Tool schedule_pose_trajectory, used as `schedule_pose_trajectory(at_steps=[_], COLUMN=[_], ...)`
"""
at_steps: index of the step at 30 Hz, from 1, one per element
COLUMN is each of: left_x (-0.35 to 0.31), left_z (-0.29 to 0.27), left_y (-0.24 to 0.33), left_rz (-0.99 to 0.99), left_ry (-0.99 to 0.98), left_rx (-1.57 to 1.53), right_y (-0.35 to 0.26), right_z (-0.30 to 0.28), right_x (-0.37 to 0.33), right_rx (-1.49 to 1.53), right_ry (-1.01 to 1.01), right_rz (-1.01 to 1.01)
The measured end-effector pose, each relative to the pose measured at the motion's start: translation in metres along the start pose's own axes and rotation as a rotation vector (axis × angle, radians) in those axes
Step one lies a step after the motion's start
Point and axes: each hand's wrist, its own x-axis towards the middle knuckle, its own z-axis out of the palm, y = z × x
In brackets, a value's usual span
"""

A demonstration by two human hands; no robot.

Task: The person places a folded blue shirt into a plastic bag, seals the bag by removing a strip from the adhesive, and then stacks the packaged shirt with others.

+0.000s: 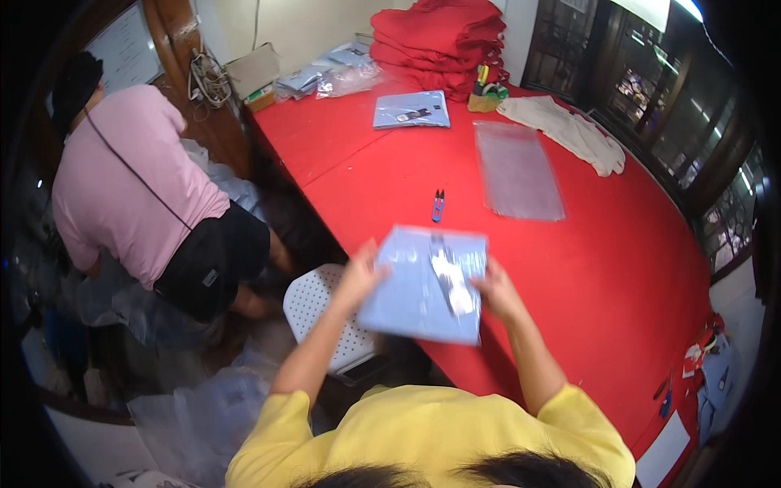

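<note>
Between my two hands is a folded light-blue garment in a clear plastic bag (399, 285), with a dark-and-white tag on its front. My left hand (364, 275) grips its left edge, and my right hand (496, 291) grips the right edge. The package is held over the near edge of the red-covered table (569, 325), slightly blurred. Just beyond it lie small blue thread snips (438, 206), points away from me. A similar bagged blue garment (412, 109) rests farther back. To its right, a flat clear plastic bag (519, 171) lies on the cloth.
Red folded fabric (435, 41) is piled at the back, near a small holder with tools (486, 93). A beige cloth (565, 130) lies at far right. Left of the table are a white perforated stool (321, 305) and a bending person in pink (134, 179) among plastic bags.
</note>
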Motion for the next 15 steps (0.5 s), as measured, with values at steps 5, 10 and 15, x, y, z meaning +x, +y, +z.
schedule_pose_trajectory(at_steps=[5,10,15], left_x=[0.098,0.012,-0.073], left_z=[-0.085,-0.049,-0.077], left_y=[0.145,0.215,0.262], left_rz=[0.705,0.85,1.396], left_ry=[0.678,-0.188,-1.1], left_rx=[0.193,0.349,0.362], right_y=[-0.099,-0.155,-0.241], right_z=[0.04,0.055,0.039], right_x=[0.185,0.148,-0.082], right_rx=[0.227,-0.036,-0.79], right_ry=[-0.067,-0.102,-0.975], right_rz=[-0.263,-0.207,-0.684])
